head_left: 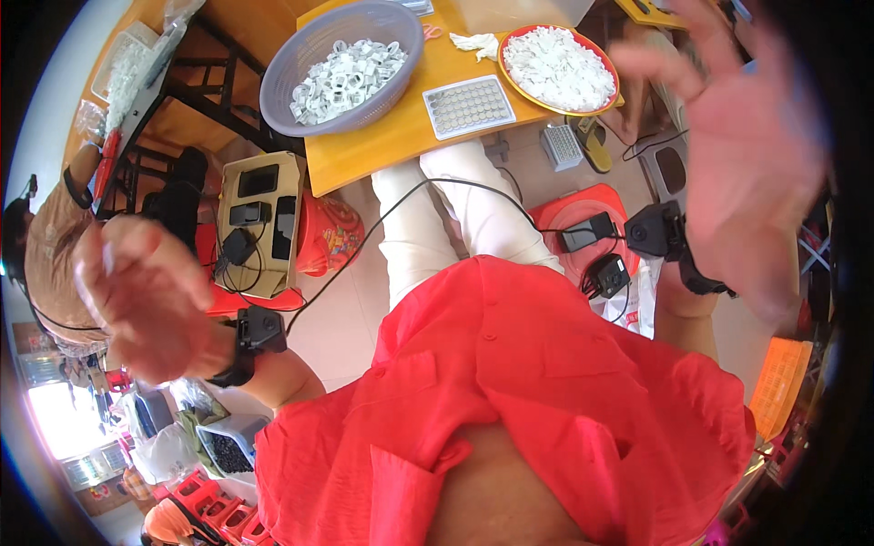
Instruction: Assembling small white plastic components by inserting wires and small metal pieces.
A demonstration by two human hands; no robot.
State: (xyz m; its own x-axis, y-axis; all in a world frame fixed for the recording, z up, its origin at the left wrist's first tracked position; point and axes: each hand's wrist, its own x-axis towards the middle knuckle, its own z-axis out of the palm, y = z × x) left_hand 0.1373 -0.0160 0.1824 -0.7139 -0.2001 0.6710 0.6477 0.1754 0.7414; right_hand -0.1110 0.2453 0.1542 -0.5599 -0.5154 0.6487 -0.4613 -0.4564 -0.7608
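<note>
White tray [507, 112] of round pieces [469, 106] on a wooden table [355, 159].
Flanking the tray: a purple-grey basin [284, 75] to its left, a red-rimmed plate [600, 47] to its right; tiled floor [350, 323] lies below. Well apart from it, the raised left hand [150, 300] curls loosely, blurred, palm bared; the raised right hand [751, 159] spreads its fingers apart.

Note red on shirt [546, 318], black on wrist cameras [650, 233]. Log yellow-orange on desk [364, 160]; grey-violet on basket [278, 102], white-and-grey on parts [350, 82] inside. See red with yellow edge on round tray [604, 52], white on its pieces [558, 70]; grid of grey dots on white flat tray [478, 127]; multicoloured print on red bucket [328, 238].
</note>
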